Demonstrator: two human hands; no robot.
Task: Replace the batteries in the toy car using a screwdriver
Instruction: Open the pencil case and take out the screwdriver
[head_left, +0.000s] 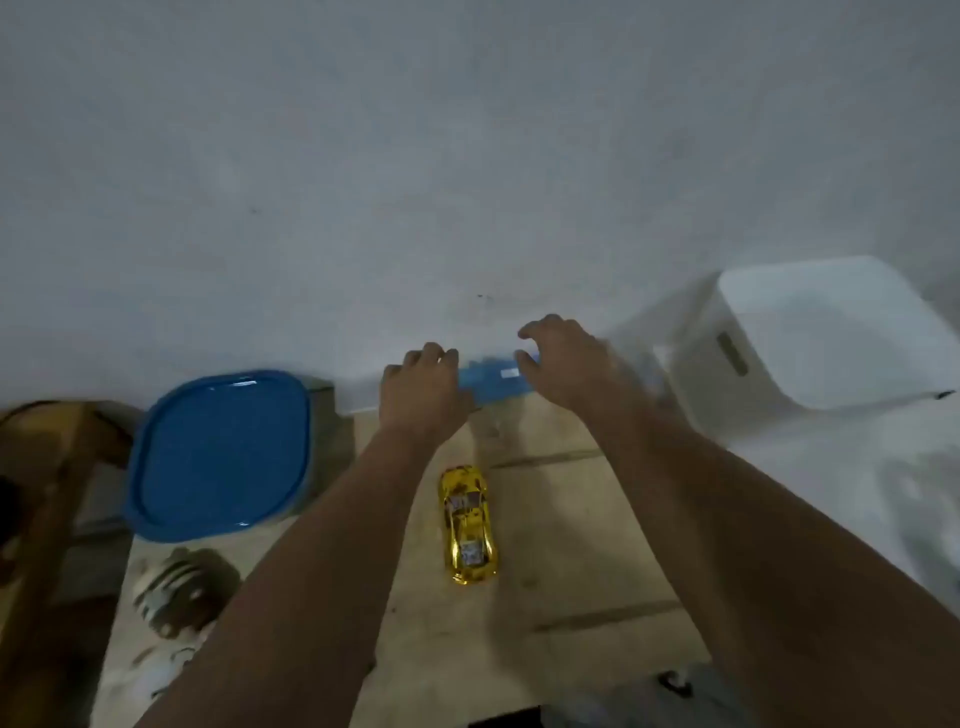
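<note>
You are reaching both hands, left hand (423, 387) and right hand (563, 364), fingers curled around a blue box (491, 382), likely fetching tools before unscrewing the toy car (469, 525).

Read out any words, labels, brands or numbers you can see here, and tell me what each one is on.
Nothing here can be read.
Blue box between the left hand and right hand: a small white label, blurred.
Gold toy car: sticker patches on its top, too small and blurred.
White bin: no text visible.
</note>
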